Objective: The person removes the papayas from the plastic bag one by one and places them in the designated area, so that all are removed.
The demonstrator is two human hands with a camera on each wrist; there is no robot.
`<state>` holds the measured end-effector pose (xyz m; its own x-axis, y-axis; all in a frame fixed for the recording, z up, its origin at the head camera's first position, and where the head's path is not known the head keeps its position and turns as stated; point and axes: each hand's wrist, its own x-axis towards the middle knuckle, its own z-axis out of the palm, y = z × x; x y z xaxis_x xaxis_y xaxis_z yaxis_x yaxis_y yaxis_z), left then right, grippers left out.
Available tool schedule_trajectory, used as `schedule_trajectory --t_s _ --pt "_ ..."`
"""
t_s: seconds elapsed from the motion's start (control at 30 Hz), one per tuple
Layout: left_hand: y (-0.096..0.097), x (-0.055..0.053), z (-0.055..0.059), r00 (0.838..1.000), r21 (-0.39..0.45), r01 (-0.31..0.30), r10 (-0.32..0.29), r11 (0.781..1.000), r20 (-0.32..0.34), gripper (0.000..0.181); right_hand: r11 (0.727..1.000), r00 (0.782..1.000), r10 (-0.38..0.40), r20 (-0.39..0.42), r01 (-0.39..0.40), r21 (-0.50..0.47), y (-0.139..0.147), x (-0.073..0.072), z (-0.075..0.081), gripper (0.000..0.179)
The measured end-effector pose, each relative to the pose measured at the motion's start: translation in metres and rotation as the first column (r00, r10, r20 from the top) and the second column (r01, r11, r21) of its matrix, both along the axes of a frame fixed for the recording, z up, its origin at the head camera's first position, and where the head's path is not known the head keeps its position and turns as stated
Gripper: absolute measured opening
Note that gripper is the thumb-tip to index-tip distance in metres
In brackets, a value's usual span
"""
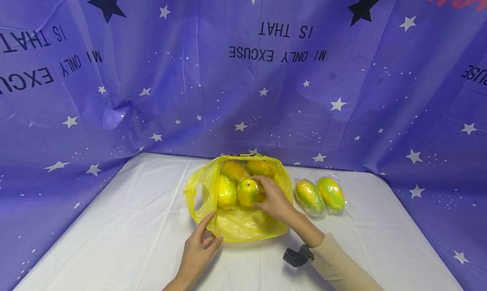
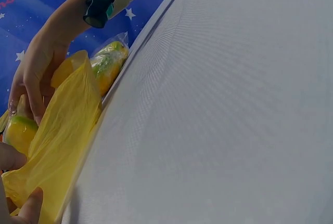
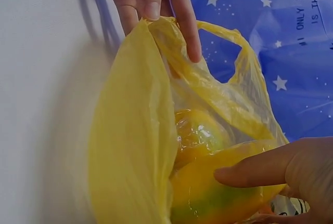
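Observation:
A yellow plastic bag (image 1: pixel 251 228) lies on the table with its mouth spread toward me and several mangoes inside. My right hand (image 1: pixel 275 200) reaches into the bag and grips a plastic-wrapped yellow-green mango (image 1: pixel 248 193). In the right wrist view the thumb (image 3: pixel 255 169) lies along that mango's side; the other fingers are mostly hidden. Beside it, still in the bag, sits another mango (image 1: pixel 227 192), with more mangoes (image 1: pixel 233 171) behind. At the bag's near left edge, my left hand (image 1: pixel 198 249) pinches the rim, one finger inside the opening in the right wrist view.
Two wrapped mangoes, one (image 1: pixel 310 197) and its neighbour (image 1: pixel 331 194), lie side by side right of the bag. A white cloth covers the table (image 1: pixel 133 232). Purple star-printed fabric (image 1: pixel 228 92) hangs behind and at both sides. A dark device (image 1: pixel 296 256) is strapped to my right wrist.

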<state>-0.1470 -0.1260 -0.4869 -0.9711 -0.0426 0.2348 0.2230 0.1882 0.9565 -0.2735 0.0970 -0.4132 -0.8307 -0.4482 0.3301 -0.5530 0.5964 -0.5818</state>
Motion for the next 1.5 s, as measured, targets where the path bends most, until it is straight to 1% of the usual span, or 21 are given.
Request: schedule_trajectory --t_s 0.13,0.3,0.37,0.47,0.63,0.7,0.9,0.97,1.07,1.23,1.37,1.5 --pt "0.0 0.0 0.0 1.0 -0.007 -0.005 0.005 1.0 0.003 0.07 0.999 1.0 0.012 0.025 -0.013 0.039 -0.003 0.001 -0.001 0.087" --pt "0.0 0.0 0.0 1.0 -0.015 -0.009 0.009 1.0 0.0 0.069 0.998 0.998 0.037 0.06 -0.041 0.058 -0.007 0.002 -0.005 0.092" --pt "0.001 0.0 -0.001 1.0 -0.015 -0.006 0.006 1.0 -0.008 0.069 0.998 0.997 0.039 0.062 -0.042 0.049 -0.007 0.003 -0.007 0.091" --pt "0.001 0.0 -0.001 1.0 -0.006 -0.005 0.005 1.0 -0.02 0.069 0.999 0.998 0.021 0.056 -0.023 0.04 -0.008 0.003 -0.01 0.089" --pt "0.001 0.0 0.0 1.0 0.001 -0.017 0.017 1.0 -0.009 0.07 1.0 0.998 -0.008 0.057 0.007 0.017 -0.01 0.003 -0.013 0.083" --pt "0.001 0.0 0.0 1.0 0.0 -0.018 0.018 1.0 -0.004 0.07 1.0 0.998 -0.008 0.063 0.008 0.003 -0.011 0.003 -0.013 0.081" --pt "0.002 -0.001 -0.001 0.999 -0.011 -0.019 0.018 1.0 -0.046 0.069 0.999 0.998 0.01 0.065 -0.008 -0.033 -0.012 0.005 -0.016 0.077" --pt "0.002 -0.001 -0.002 0.999 -0.012 -0.018 0.017 1.0 -0.046 0.069 0.999 0.998 0.015 0.058 -0.013 -0.037 -0.012 0.005 -0.017 0.076" --pt "0.002 -0.001 -0.001 0.999 0.004 -0.019 0.019 1.0 -0.029 0.07 0.999 0.999 0.013 0.046 -0.011 -0.038 -0.012 0.006 -0.019 0.075" --pt "0.001 0.0 0.0 1.0 0.009 -0.002 0.002 1.0 -0.02 0.07 0.999 0.999 -0.006 0.051 0.008 -0.037 -0.011 0.008 -0.019 0.074" --pt "0.002 0.0 0.0 1.0 0.011 -0.008 0.009 1.0 -0.018 0.07 0.999 0.998 -0.009 0.059 0.011 -0.04 -0.01 0.011 -0.018 0.074" --pt "0.001 -0.001 0.0 0.999 0.005 -0.016 0.016 1.0 -0.034 0.069 0.999 0.999 -0.015 0.048 0.017 -0.051 -0.01 0.015 -0.015 0.075"
